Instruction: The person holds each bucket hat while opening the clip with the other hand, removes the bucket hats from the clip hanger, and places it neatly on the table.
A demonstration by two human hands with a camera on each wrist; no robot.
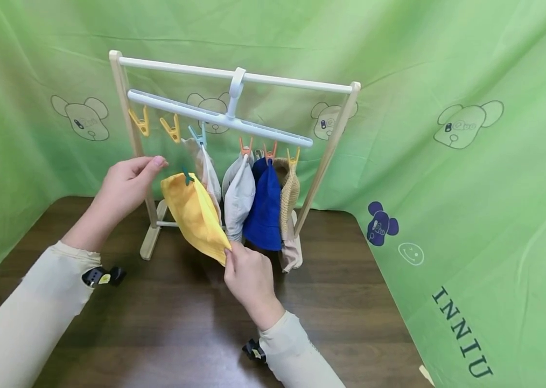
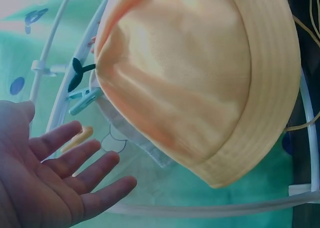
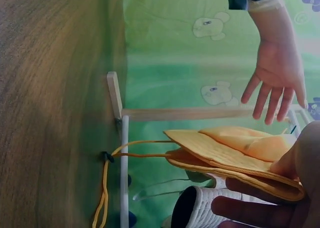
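A yellow bucket hat (image 1: pixel 193 215) with a green leaf sprout (image 2: pixel 76 74) on its crown is held up in front of the drying rack. My right hand (image 1: pixel 252 275) pinches the brim between thumb and fingers, as the right wrist view also shows. An orange cord (image 3: pixel 145 142) trails from the hat. My left hand (image 1: pixel 125 186) is beside the crown, apart from it and holding nothing; in the left wrist view its fingers (image 2: pixel 92 173) are spread and relaxed. Two yellow clips (image 1: pixel 171 129) without hats hang above, near the left hand.
A wooden rack (image 1: pixel 328 153) stands on the brown table (image 1: pixel 341 323), with a pale blue hanger bar (image 1: pixel 258 127) on its top rod. Clipped below are two pale hats (image 1: pixel 239 194), a blue hat (image 1: pixel 265 210) and a tan woven hat (image 1: pixel 289 194). Green cloth (image 1: pixel 447 215) surrounds the table.
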